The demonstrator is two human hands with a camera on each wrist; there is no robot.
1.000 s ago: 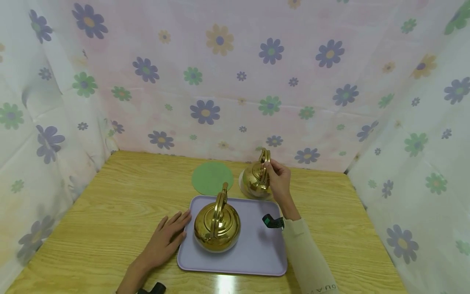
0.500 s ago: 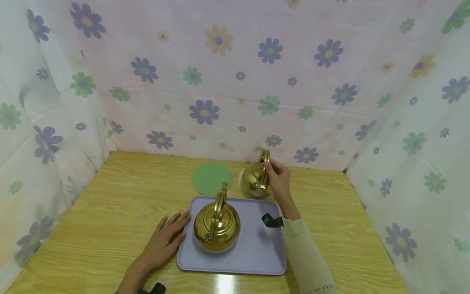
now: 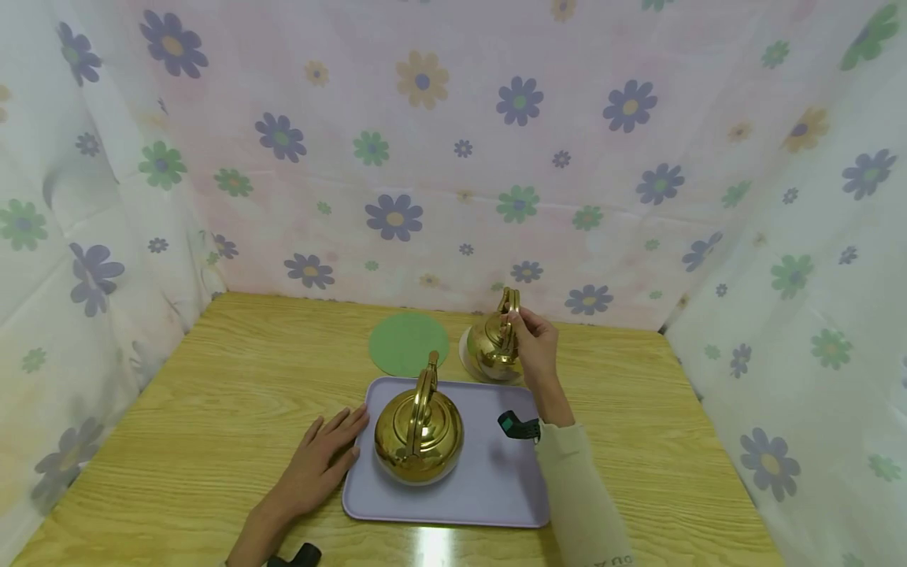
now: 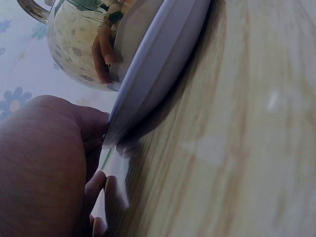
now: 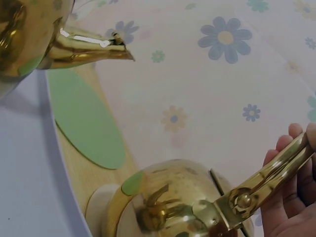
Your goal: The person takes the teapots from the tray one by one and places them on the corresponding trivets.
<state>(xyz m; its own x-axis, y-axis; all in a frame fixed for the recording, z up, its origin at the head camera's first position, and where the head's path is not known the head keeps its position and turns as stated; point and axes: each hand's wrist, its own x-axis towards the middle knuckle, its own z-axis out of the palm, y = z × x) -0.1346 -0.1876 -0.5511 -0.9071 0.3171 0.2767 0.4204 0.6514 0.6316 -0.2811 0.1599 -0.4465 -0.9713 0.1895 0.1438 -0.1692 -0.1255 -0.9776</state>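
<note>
On the wooden table [image 3: 212, 378], a lilac tray [image 3: 496, 488] carries one brass kettle [image 3: 418, 433], the flat, straight-fingered left hand [image 3: 319, 465] touches its edge, and the right hand [image 3: 536, 346] pinches the far kettle's [image 3: 489, 346] handle over a white coaster [image 3: 465, 352]; sleeve lettering unreadable.

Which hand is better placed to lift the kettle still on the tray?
Left, probably. The left hand lies flat against the tray edge, holding nothing, right beside the near kettle. The right hand has its grip on the far kettle's handle, behind the tray, so it is occupied.
</note>
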